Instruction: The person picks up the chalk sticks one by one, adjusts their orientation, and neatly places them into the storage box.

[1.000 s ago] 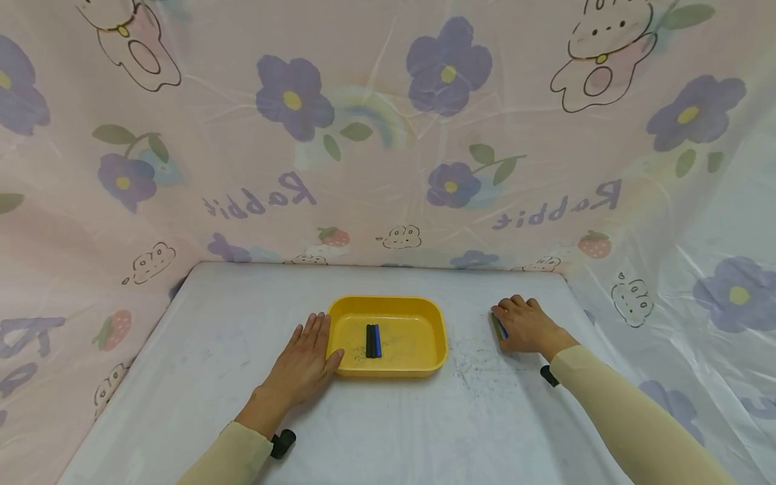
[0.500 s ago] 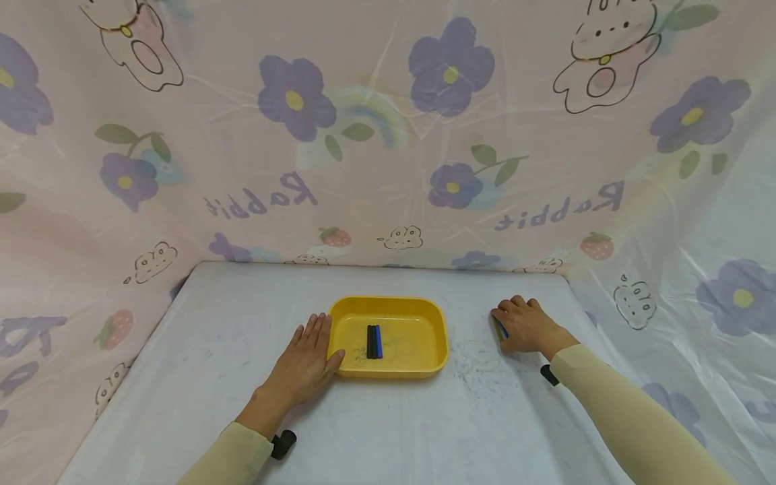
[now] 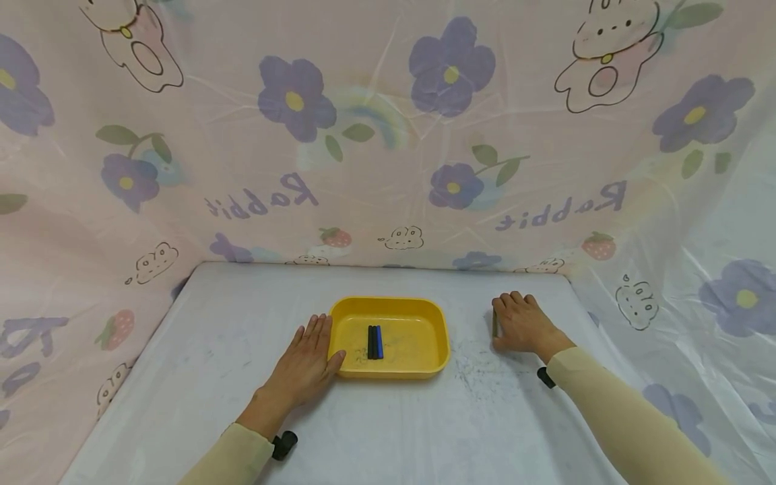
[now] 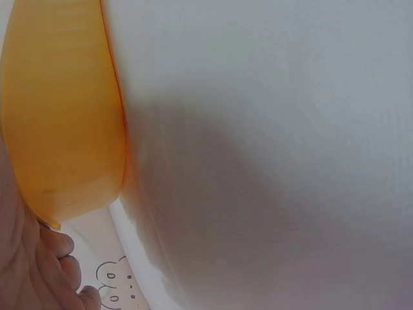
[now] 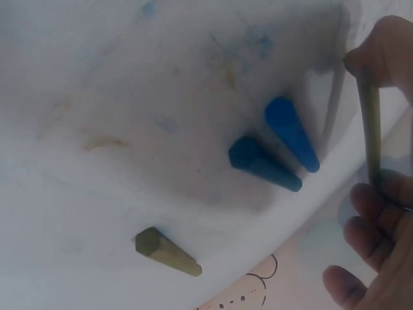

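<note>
In the head view my right hand [image 3: 523, 325] is at the right of the table, pinching an olive crayon [image 5: 370, 126] lengthwise between thumb and fingertips. The right wrist view shows a blue crayon [image 5: 292, 134], a teal crayon [image 5: 263, 164] and a second olive crayon [image 5: 169, 252] lying on the table beside this hand; in the head view the hand hides them. My left hand [image 3: 303, 364] lies with straight fingers along the left side of the yellow tray [image 3: 393, 372], its thumb at the front corner. Inside the tray, dark crayons [image 3: 372, 342] and a blue crayon [image 3: 380, 342] lie side by side.
The white tabletop [image 3: 461, 431] carries dark crayon smudges [image 3: 475, 374] between the tray and my right hand. A patterned pink curtain [image 3: 364, 168] rises behind the table and along its sides.
My right hand has shifted slightly, and the olive crayon now stands out straight between its thumb and fingers. The blue crayon beside it has gone from sight in the head view. My left hand stays.
</note>
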A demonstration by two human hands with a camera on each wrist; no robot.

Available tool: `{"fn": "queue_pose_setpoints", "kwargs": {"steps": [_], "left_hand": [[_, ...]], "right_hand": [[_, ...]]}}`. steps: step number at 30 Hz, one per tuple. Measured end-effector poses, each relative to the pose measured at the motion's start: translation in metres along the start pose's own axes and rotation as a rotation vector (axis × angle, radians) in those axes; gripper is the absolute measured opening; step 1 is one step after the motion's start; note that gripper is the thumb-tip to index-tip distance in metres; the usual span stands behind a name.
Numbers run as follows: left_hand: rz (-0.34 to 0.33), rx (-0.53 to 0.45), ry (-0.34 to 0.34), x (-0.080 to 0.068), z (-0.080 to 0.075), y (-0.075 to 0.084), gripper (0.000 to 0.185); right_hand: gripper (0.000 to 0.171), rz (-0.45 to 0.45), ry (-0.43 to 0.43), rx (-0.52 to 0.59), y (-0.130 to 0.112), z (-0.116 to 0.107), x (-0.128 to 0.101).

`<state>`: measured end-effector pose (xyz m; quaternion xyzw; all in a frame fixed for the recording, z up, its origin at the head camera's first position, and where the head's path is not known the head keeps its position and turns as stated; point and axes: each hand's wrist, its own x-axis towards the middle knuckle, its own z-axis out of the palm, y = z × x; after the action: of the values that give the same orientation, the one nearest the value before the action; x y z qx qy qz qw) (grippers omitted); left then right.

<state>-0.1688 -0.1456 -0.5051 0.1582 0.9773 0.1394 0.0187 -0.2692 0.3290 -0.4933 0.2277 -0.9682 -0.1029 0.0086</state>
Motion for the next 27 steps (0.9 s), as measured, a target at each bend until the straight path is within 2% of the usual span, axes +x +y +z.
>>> {"fn": "queue_pose_setpoints", "kwargs": {"steps": [5,15,27], "left_hand": [[-0.004,0.005,-0.004,0.001,0.0,0.0,0.082],[-0.003,0.019,-0.003,0.0,-0.001,0.001,0.081],[0.003,0.045,-0.002,0.0,-0.003,0.001,0.082]], "right_hand": [[0.068,0.003,0.032,-0.02,-0.001,-0.001,0.001],[0.067,-0.014,0.08,-0.059,-0.016,-0.022,0.006],[0.067,-0.012,0.122,-0.038,-0.034,-0.043,0.012]]}}
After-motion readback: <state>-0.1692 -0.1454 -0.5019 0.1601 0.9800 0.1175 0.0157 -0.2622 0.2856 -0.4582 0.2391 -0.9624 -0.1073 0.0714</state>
